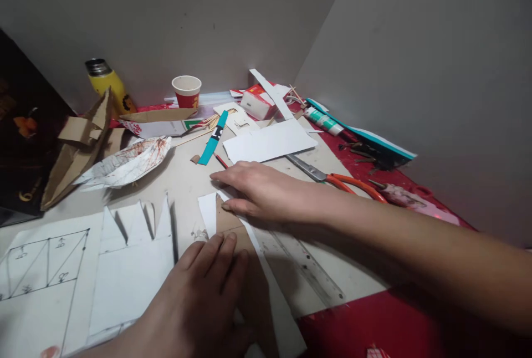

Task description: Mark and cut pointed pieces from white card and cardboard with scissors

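Left hand (199, 291): near, flat, fingers close together, pressing the cardboard piece (233, 230).
Cardboard piece: centre-near, under both hands, a white strip (266, 275) along its right edge.
Handling: probably light, fairly stiff, creases easily; best held flat or pinched at an edge.
Right hand (257, 189): just beyond, palm down, fingers slightly spread, thumb on the piece's far tip; grips nothing.
Ruler (307, 266): right of strip.
Scissors (336, 177): farther right.
Cup (187, 91): far.

Head view — a single camera worn on the person's head, looking forward and down, close over the table (183, 180), toward the wall corner (291, 83) beyond.
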`<action>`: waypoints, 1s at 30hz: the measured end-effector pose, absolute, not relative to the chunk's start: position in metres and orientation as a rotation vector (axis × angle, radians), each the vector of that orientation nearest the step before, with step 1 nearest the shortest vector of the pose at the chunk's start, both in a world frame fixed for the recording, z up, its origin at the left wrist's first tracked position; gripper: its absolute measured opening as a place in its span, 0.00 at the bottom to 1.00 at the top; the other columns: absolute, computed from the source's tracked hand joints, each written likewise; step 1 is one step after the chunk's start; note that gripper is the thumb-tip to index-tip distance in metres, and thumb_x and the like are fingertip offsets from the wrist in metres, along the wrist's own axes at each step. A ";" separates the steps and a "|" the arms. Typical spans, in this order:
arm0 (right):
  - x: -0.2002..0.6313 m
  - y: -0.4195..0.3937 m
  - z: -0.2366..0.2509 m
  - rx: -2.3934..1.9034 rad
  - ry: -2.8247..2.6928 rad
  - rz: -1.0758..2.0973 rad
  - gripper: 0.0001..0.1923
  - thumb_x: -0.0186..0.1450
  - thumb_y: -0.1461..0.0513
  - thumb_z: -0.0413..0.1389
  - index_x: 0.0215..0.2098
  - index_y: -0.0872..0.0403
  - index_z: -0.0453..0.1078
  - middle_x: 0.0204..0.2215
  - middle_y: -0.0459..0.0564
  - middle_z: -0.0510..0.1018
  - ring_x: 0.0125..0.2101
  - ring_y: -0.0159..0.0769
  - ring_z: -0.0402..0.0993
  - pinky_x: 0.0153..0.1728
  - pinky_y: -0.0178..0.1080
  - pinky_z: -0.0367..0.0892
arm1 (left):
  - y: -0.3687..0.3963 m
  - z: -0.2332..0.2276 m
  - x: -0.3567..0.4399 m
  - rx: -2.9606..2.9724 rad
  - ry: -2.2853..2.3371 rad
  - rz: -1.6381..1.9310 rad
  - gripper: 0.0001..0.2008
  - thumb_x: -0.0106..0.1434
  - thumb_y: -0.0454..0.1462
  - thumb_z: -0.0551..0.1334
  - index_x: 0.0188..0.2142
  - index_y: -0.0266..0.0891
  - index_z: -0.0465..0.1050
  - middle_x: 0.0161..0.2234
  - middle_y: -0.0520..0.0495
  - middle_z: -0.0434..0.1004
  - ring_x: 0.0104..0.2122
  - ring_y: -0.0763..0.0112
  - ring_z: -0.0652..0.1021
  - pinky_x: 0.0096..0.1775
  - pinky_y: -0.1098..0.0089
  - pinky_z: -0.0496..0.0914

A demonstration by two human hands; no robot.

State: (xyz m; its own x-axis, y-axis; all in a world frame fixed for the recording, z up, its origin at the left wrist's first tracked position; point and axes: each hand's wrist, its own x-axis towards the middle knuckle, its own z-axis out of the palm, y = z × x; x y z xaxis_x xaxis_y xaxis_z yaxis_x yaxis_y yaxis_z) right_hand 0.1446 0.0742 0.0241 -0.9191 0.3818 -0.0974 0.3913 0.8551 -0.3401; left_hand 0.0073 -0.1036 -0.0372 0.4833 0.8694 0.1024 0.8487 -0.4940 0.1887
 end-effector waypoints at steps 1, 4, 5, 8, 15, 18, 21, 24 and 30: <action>0.138 0.077 0.024 0.573 2.977 -0.518 0.15 0.66 0.63 0.57 0.51 0.60 0.70 0.45 0.61 0.78 0.46 0.49 0.72 0.47 0.46 0.65 | -0.104 -0.037 0.008 2.588 1.517 0.263 0.36 0.62 0.56 0.56 0.59 0.31 0.69 0.60 0.28 0.70 0.58 0.43 0.71 0.55 0.51 0.66; 0.125 0.084 0.027 0.487 2.895 -0.450 0.09 0.65 0.62 0.59 0.43 0.57 0.72 0.41 0.58 0.78 0.43 0.48 0.72 0.44 0.45 0.64 | -0.102 -0.035 0.011 2.546 1.514 0.180 0.36 0.63 0.56 0.55 0.60 0.30 0.67 0.61 0.27 0.68 0.60 0.43 0.68 0.56 0.49 0.64; 0.122 0.086 0.029 0.473 2.871 -0.451 0.08 0.65 0.62 0.59 0.42 0.57 0.71 0.41 0.57 0.77 0.43 0.48 0.71 0.44 0.44 0.64 | -0.101 -0.033 0.012 2.538 1.511 0.149 0.36 0.63 0.56 0.55 0.60 0.30 0.68 0.60 0.28 0.69 0.60 0.43 0.68 0.56 0.49 0.65; 0.116 0.091 0.035 0.473 2.811 -0.531 0.04 0.64 0.63 0.60 0.36 0.54 0.69 0.37 0.54 0.75 0.41 0.44 0.70 0.40 0.41 0.63 | -0.097 -0.026 0.012 2.534 1.491 0.075 0.35 0.62 0.55 0.57 0.59 0.30 0.69 0.59 0.27 0.70 0.58 0.43 0.71 0.54 0.49 0.67; 0.123 0.103 0.041 0.486 2.612 -1.246 0.11 0.62 0.67 0.60 0.29 0.52 0.60 0.24 0.39 0.62 0.24 0.30 0.59 0.25 0.33 0.56 | -0.099 -0.029 0.006 2.625 1.464 0.430 0.31 0.60 0.52 0.60 0.55 0.32 0.72 0.56 0.32 0.75 0.55 0.46 0.75 0.53 0.50 0.70; 0.135 0.106 0.044 0.523 2.522 -1.558 0.10 0.62 0.65 0.59 0.31 0.52 0.60 0.21 0.37 0.61 0.22 0.28 0.56 0.23 0.32 0.54 | -0.101 -0.016 -0.002 2.448 1.468 0.938 0.20 0.61 0.44 0.61 0.52 0.43 0.72 0.48 0.41 0.81 0.46 0.56 0.80 0.45 0.58 0.76; 0.145 0.101 0.054 0.540 2.479 -1.776 0.10 0.61 0.63 0.59 0.31 0.52 0.60 0.21 0.36 0.62 0.22 0.27 0.57 0.23 0.31 0.54 | -0.100 0.003 -0.009 1.881 1.808 1.186 0.25 0.62 0.42 0.63 0.58 0.52 0.63 0.52 0.45 0.77 0.47 0.57 0.79 0.45 0.58 0.76; 0.148 0.089 0.067 0.505 2.492 -1.872 0.10 0.61 0.63 0.59 0.31 0.52 0.60 0.22 0.37 0.63 0.22 0.26 0.57 0.24 0.31 0.54 | -0.091 0.014 -0.009 1.350 1.744 1.230 0.30 0.60 0.46 0.66 0.60 0.46 0.60 0.53 0.40 0.75 0.45 0.57 0.80 0.42 0.59 0.77; 0.139 0.067 0.075 0.424 2.541 -1.898 0.10 0.60 0.65 0.61 0.30 0.53 0.62 0.22 0.37 0.64 0.23 0.26 0.57 0.24 0.31 0.54 | -0.082 0.020 0.003 0.821 1.284 0.970 0.21 0.61 0.50 0.66 0.45 0.36 0.77 0.34 0.44 0.85 0.32 0.62 0.82 0.35 0.68 0.75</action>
State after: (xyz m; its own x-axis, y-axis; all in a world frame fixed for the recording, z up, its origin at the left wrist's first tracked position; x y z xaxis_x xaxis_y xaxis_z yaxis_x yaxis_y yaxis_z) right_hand 0.1390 0.0671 0.0754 -0.9633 0.2447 -0.1106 0.1754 0.2617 -0.9491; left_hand 0.0025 -0.0821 0.0199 0.0213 0.9207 -0.3898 -0.1239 0.3893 0.9127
